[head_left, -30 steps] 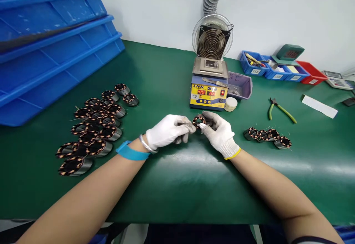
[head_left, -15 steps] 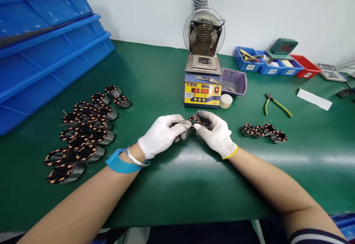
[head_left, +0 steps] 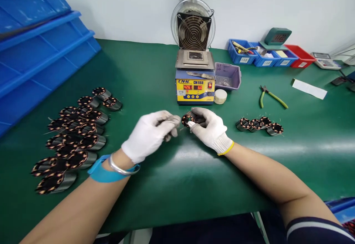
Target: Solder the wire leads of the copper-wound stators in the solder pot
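Both of my hands wear white gloves and meet over the green mat in front of the solder pot. My right hand (head_left: 209,128) is closed around a small stator with copper windings (head_left: 187,119), holding it on its side. My left hand (head_left: 151,134) is pinched shut just left of the stator, its fingertips near the stator's face; what they pinch is too small to make out. A blue band and a metal bangle sit on my left wrist.
Several wound stators (head_left: 74,133) lie in a pile at the left, a short row of stators (head_left: 259,125) at the right. Behind the hands stand a yellow solder pot (head_left: 195,85), a fan (head_left: 193,29), a purple tray (head_left: 230,75), green-handled cutters (head_left: 270,96), small bins (head_left: 263,57) and stacked blue crates (head_left: 36,48).
My head has turned, so the whole bench slid left and down in view. My left hand has drawn slightly away from the stator, which my right hand still holds.
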A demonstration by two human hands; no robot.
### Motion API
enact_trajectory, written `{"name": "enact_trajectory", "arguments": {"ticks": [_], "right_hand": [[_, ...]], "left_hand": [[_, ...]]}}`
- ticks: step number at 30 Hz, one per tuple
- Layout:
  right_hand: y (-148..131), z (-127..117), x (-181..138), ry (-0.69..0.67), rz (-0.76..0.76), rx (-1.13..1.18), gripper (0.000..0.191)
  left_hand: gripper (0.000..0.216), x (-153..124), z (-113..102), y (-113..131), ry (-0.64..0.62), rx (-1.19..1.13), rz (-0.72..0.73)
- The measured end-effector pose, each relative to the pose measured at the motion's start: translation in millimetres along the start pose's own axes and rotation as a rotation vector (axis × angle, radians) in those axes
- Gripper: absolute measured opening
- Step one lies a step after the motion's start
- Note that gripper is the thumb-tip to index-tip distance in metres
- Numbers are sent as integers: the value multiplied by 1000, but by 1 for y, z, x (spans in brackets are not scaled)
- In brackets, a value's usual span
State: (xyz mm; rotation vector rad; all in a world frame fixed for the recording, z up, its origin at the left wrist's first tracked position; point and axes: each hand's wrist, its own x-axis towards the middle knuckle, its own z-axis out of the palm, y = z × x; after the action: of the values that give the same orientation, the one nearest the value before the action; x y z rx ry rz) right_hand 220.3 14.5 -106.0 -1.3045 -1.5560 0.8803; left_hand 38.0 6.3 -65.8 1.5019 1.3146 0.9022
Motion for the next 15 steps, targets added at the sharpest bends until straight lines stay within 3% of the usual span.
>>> {"name": "enact_trajectory", "arguments": {"ticks": [3, 10, 13, 15], "right_hand": [[-2, 0, 1, 21, 52, 54, 42], [1, 0, 0, 27, -1, -8, 42], [-1, -7, 4, 58, -48, -78, 42], [-9, -17, 17, 90, -94, -152, 41]], "left_hand": [[19, 5, -13, -4, 186, -131, 22], [27, 5, 9, -9, -40, -8, 1], [23, 1, 13, -8, -3, -102, -11], [21, 4, 12, -13, 114, -199, -12]]}}
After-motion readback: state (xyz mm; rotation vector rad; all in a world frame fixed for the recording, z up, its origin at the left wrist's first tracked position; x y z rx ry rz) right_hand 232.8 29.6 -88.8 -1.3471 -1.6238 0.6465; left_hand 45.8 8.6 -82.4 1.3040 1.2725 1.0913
